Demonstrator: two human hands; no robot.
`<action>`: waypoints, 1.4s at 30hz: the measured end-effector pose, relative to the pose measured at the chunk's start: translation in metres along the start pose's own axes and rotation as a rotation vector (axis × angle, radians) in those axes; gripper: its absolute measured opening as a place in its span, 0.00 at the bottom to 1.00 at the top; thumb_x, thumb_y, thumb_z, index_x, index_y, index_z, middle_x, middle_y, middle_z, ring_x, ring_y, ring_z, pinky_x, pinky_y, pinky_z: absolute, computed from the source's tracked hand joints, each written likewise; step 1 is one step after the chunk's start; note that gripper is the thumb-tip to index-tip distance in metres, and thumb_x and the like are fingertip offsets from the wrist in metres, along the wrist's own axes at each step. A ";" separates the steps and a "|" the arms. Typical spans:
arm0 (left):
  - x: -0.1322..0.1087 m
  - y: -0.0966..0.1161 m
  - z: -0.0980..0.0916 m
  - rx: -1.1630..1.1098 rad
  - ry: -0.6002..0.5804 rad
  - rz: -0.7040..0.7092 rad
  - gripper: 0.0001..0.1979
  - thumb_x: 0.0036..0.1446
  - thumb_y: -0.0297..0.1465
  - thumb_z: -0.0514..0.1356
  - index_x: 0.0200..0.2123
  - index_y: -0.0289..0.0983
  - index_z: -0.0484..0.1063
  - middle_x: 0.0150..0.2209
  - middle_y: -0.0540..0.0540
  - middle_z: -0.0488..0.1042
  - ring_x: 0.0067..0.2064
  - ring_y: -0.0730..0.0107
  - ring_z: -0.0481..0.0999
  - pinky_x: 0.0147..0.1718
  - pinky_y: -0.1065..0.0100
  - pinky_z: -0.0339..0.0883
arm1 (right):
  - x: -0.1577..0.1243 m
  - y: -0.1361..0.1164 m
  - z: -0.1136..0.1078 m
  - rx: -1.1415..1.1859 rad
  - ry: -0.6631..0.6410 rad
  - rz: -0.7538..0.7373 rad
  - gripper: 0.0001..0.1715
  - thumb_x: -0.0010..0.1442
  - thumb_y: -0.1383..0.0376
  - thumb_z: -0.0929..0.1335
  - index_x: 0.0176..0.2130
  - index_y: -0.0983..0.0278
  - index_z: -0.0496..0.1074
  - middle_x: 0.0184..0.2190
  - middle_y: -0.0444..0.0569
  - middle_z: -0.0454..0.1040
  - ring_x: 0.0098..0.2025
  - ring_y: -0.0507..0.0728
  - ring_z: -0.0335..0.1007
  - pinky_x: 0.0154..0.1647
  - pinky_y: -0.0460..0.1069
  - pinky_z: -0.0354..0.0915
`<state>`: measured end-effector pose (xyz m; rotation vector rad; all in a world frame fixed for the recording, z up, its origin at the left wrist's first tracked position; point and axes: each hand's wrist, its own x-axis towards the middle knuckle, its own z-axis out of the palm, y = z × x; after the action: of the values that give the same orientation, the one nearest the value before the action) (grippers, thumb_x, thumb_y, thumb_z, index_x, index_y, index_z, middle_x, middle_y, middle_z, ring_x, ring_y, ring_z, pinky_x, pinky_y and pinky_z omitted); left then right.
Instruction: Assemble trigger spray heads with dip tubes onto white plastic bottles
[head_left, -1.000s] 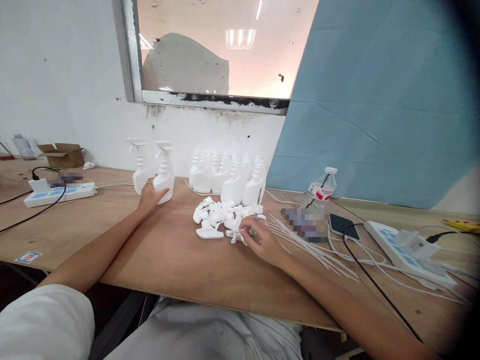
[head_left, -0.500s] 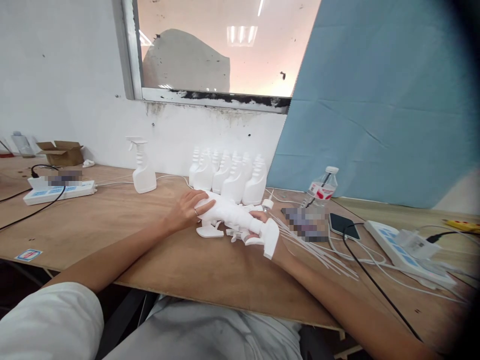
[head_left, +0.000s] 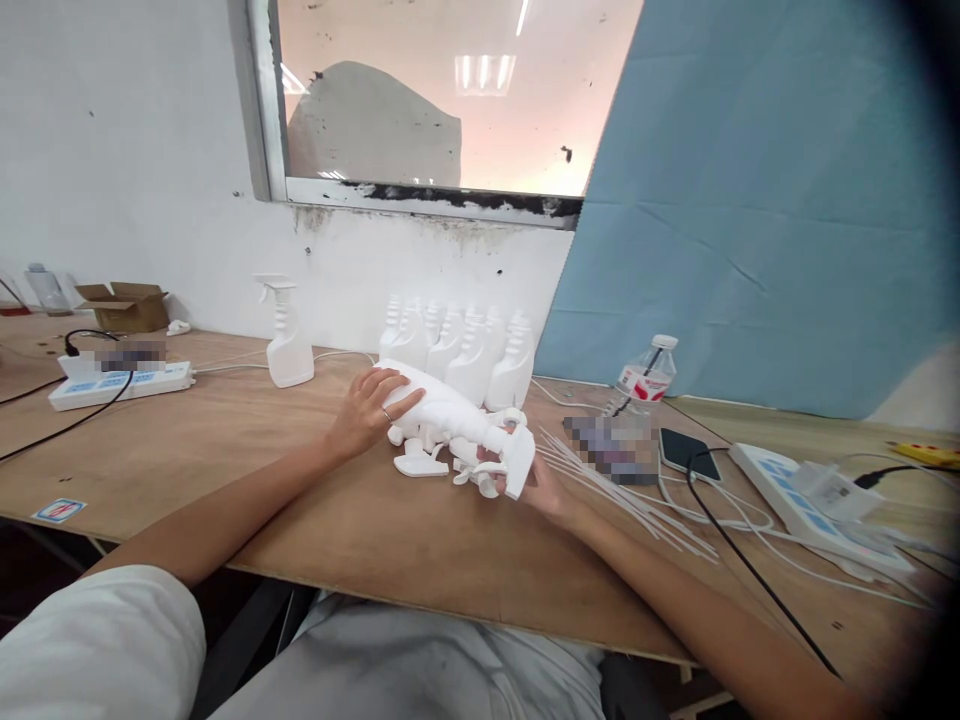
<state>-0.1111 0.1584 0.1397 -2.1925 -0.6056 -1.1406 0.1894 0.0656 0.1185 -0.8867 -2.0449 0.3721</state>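
A white spray bottle lies tilted across the middle of the table, its base to the left and its trigger head to the right. My left hand is wrapped round the bottle's body near the base. At the other end, my right hand closes on the trigger head, which hides part of its fingers. Loose white trigger heads lie in a small heap under and in front of the bottle. Several white bottles without heads stand in a group just behind.
One bottle with its sprayer fitted stands left. Thin white tubes, a phone, a clear drink bottle and a power strip lie or stand right. Another power strip and a cardboard box are left.
The bottle's head end has shifted left, towards me at the body, and its base has risen slightly. My right hand has moved left with the head; the upright bottles stay put.
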 end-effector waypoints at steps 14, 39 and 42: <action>0.000 0.002 0.000 0.137 0.057 0.068 0.22 0.62 0.22 0.54 0.57 0.46 0.66 0.51 0.42 0.71 0.57 0.60 0.65 0.57 0.52 0.58 | -0.002 0.009 -0.002 0.701 0.001 0.238 0.23 0.48 0.47 0.67 0.41 0.55 0.72 0.36 0.48 0.75 0.34 0.63 0.70 0.35 0.56 0.67; 0.002 0.010 -0.001 0.133 0.034 0.110 0.23 0.62 0.21 0.53 0.58 0.46 0.66 0.50 0.44 0.73 0.57 0.62 0.67 0.59 0.53 0.56 | 0.006 0.005 -0.004 0.384 0.204 0.359 0.21 0.51 0.49 0.72 0.28 0.63 0.66 0.22 0.43 0.70 0.23 0.52 0.62 0.25 0.47 0.59; 0.007 0.008 -0.006 0.095 0.038 0.101 0.22 0.62 0.23 0.54 0.57 0.47 0.66 0.49 0.45 0.74 0.56 0.62 0.69 0.58 0.55 0.57 | 0.006 0.006 -0.002 0.366 0.241 0.341 0.21 0.51 0.50 0.72 0.28 0.63 0.65 0.21 0.42 0.69 0.23 0.51 0.60 0.25 0.46 0.58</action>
<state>-0.1061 0.1496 0.1462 -2.0919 -0.5160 -1.0766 0.1916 0.0741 0.1204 -0.9951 -1.5393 0.7600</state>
